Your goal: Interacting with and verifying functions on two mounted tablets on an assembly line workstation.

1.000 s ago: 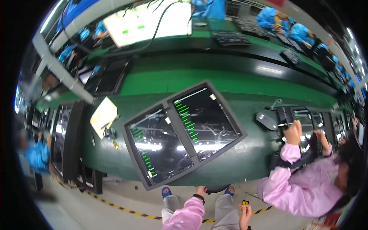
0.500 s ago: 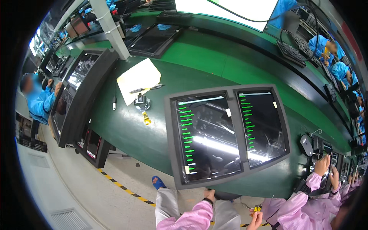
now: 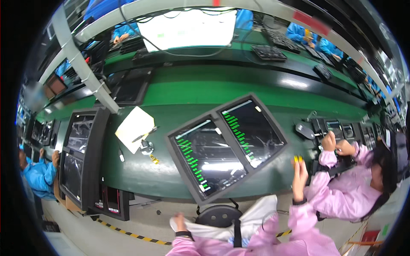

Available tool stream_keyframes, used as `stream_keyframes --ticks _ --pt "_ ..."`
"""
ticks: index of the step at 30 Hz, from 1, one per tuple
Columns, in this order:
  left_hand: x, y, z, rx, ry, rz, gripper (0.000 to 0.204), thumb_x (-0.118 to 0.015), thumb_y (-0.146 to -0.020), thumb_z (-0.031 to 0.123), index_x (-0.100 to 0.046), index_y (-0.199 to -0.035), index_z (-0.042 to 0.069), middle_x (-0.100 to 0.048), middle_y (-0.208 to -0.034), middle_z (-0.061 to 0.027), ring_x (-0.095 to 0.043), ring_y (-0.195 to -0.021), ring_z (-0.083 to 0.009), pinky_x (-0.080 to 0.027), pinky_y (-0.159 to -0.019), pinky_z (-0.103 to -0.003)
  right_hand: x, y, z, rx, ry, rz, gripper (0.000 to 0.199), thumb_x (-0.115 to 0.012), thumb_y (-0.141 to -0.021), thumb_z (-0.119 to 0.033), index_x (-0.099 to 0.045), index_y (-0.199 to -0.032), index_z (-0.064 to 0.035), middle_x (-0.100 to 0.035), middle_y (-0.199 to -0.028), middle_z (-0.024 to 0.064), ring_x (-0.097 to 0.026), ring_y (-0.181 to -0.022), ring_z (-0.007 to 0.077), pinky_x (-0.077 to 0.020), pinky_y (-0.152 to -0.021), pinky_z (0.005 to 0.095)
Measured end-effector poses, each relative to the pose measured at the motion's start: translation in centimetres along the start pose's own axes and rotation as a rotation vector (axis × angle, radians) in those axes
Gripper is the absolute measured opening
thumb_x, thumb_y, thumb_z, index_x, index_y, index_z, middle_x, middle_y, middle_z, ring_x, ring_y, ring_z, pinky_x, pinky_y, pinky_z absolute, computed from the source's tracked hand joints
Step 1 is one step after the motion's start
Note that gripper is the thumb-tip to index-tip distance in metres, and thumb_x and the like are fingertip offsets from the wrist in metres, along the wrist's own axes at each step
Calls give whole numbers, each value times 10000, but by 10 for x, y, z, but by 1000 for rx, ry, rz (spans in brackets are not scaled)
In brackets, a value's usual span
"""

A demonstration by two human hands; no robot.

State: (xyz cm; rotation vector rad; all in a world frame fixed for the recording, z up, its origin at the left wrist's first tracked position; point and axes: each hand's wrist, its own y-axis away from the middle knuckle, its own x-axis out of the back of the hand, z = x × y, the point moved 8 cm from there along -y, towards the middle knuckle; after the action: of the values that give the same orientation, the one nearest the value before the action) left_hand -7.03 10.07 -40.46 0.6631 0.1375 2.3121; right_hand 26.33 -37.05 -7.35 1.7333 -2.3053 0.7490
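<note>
My right hand [image 3: 300, 181], with a black band at the wrist, is raised by the table's right front edge. Its fingertips are closed on small yellow-and-black pieces [image 3: 297, 158], whose exact kind I cannot make out. My left hand [image 3: 180, 222] is low by my left knee, off the table; its fingers are blurred. Between the two hands, on the green table, a black foam tray [image 3: 214, 115] lies at a slant. Set in it are a left screen [image 3: 213, 147] and a right screen [image 3: 252, 130], both lit with rows of green lines.
Left of the tray lie a paper sheet [image 3: 133, 126], a pen [image 3: 139, 138], a small round device [image 3: 146, 147] and a yellow piece [image 3: 153, 159]. More trayed screens [image 3: 71, 170] stand far left. A mouse [image 3: 305, 131] and a co-worker in pink [image 3: 341, 192] are at right; a black stool [image 3: 218, 216] stands below.
The view has turned and shifted. My right hand has risen from below the table edge with the yellow-and-black pieces. My left hand has moved left from between my legs to my left knee.
</note>
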Motion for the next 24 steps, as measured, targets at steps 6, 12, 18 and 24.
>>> stream_keyframes --ticks 6,12,18,24 --pt "114 -22 224 -187 422 144 222 -500 -917 203 -589 -862 7 -626 -791 -84 -623 -733 -157 -487 -610 -262 -54 -103 46 175 -54 76 231 -464 -938 -193 -543 -887 17 -630 -780 112 -575 -731 162 -436 -684 305" --pt "4 -43 325 -278 348 -218 499 -353 -981 348 -361 -1325 -13 -480 -1255 -197 -474 -1165 -244 -365 -981 -346 -67 -105 53 133 -31 91 263 -458 -943 -216 -519 -832 15 -580 -724 81 -543 -686 150 -413 -645 269" --pt "6 -37 348 -172 102 -384 578 -279 -987 403 -263 -1386 -14 -449 -1301 -230 -426 -1226 -266 -325 -1002 -340 -11 4 26 32 69 -25 229 -470 -929 -166 -501 -798 19 -571 -689 134 -557 -634 229 -414 -591 319" --pt "-51 12 479 -1350 -883 -546 381 -447 -895 153 -482 -1252 23 -493 -1267 -191 -440 -1205 -331 -302 -1032 -441 1 54 10 68 -98 89 160 -440 -926 -85 -510 -833 26 -608 -791 119 -552 -713 145 -428 -653 279"
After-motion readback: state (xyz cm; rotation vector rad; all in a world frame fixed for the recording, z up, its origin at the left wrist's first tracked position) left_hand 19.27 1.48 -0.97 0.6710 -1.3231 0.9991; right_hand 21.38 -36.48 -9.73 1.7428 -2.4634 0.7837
